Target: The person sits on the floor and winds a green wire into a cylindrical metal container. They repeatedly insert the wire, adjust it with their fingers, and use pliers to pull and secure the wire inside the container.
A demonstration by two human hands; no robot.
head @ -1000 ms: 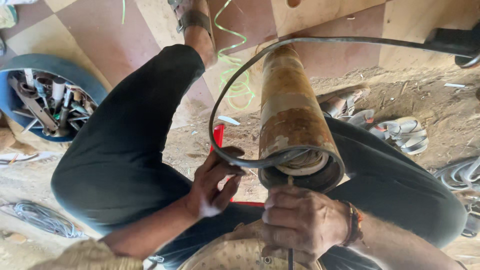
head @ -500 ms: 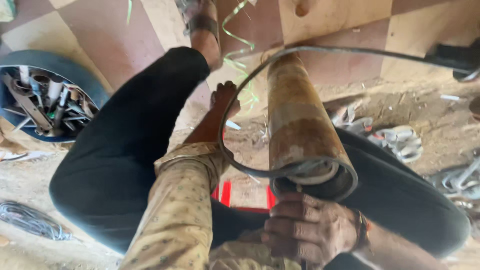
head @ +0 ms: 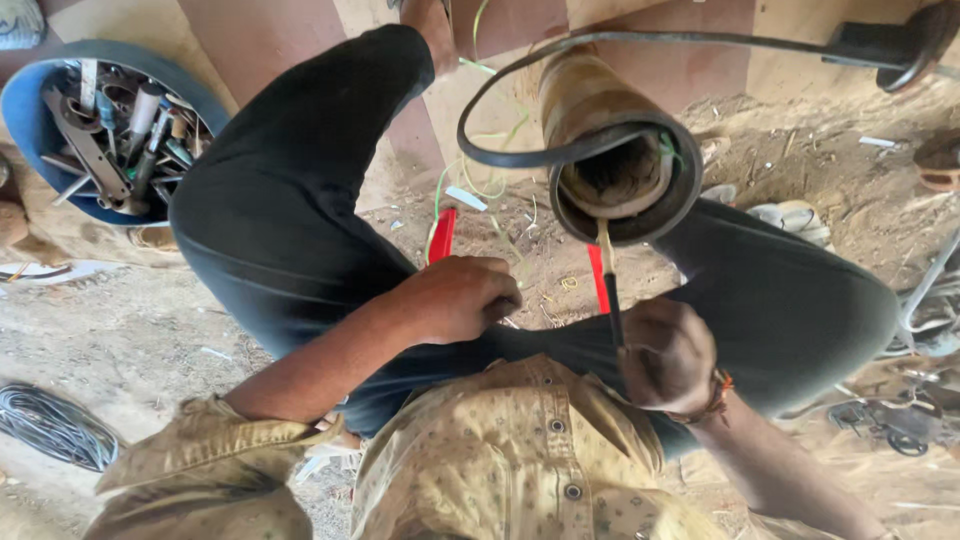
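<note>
A rusty metal cylinder (head: 590, 110) lies between my knees, its open end (head: 620, 185) facing me. A thick black cable (head: 520, 158) loops around that end. My right hand (head: 665, 355) is closed on a thin dark-handled tool (head: 610, 290) whose tip reaches into the cylinder's mouth. My left hand (head: 460, 298) rests as a fist on my left thigh, above a red-handled tool (head: 442, 235) lying on the dirt. Whether the fist holds anything I cannot see. A second red handle (head: 597, 275) shows beside the thin tool.
A blue tub (head: 60, 90) of wrenches and hand tools stands at the upper left. A coil of wire (head: 55, 425) lies on the ground lower left. Scrap metal parts (head: 900, 420) and cable sit to the right. Green wire (head: 480, 180) trails on the dirt.
My left arm has pulled back from beside the cylinder and now rests fisted on my thigh. The view has shifted, so the cylinder's open end sits higher and faces me more.
</note>
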